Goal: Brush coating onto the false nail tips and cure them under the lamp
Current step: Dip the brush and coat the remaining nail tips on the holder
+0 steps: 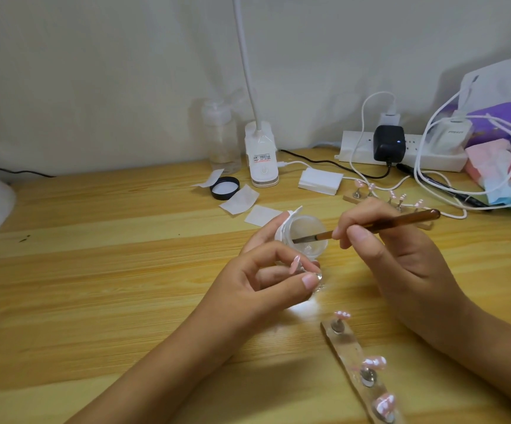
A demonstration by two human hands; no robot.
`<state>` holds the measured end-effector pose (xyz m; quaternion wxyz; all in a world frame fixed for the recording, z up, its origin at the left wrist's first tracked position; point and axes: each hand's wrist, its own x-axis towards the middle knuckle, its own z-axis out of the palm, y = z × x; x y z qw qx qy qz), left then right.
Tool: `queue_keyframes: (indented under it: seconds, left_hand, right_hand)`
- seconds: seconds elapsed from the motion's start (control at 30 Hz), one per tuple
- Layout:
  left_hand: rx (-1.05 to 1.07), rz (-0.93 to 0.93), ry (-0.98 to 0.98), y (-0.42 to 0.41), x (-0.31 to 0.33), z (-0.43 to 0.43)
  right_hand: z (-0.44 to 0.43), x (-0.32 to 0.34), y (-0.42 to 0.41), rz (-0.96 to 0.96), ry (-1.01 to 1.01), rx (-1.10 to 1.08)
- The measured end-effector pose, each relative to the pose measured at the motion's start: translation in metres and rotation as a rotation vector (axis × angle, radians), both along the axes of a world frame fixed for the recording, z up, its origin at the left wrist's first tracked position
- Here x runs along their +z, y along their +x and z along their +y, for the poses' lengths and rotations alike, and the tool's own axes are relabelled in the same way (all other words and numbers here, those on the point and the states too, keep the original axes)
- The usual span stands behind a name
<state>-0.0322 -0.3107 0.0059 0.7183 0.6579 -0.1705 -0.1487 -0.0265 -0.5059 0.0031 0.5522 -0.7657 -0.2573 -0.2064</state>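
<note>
Over the middle of the wooden table (95, 255), both hands are busy. The left hand (266, 270) grasps two things at once. Its upper fingers cradle a clear jar (304, 228) tilted toward the person, and its thumb and a lower finger pinch a small clear stand (317, 278) that carries a pink nail tip (295, 264), just below the jar. The right hand (386, 249) grips an amber-handled brush (401, 220) like a pen, with the bristles dipped inside the jar's mouth.

Near the person, by the right forearm, a holder strip (349, 347) lies on the table with three more pink nail tips on metal pegs, the closest to the hands at (341, 315). A second strip (348, 198) with several tips lies beyond the right hand, partly hidden by it.

Against the wall stands a white gooseneck clip lamp (262, 154), with a clear pump bottle (222, 139) just to its left. In front of them lie a black lid (225, 188), upturned, some loose white wipes (240, 199) and a stack of wipes (320, 180). A power strip (355, 148) with a black adapter (389, 143) and white cables sits farther right.
</note>
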Motion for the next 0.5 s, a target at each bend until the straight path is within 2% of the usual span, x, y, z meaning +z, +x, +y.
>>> queue_keyframes:
  seconds: [0.13,0.5]
  left_hand:
    - [-0.002,0.000,0.000,-0.0004,0.0008,-0.0002]
    - [0.002,0.004,0.016,-0.0011,0.0021,-0.0005]
  right_hand:
    - [-0.0005,-0.0011,0.0008,0.021,-0.055,0.001]
    - [-0.0006,-0.0009,0.0023,0.031,-0.049,-0.069]
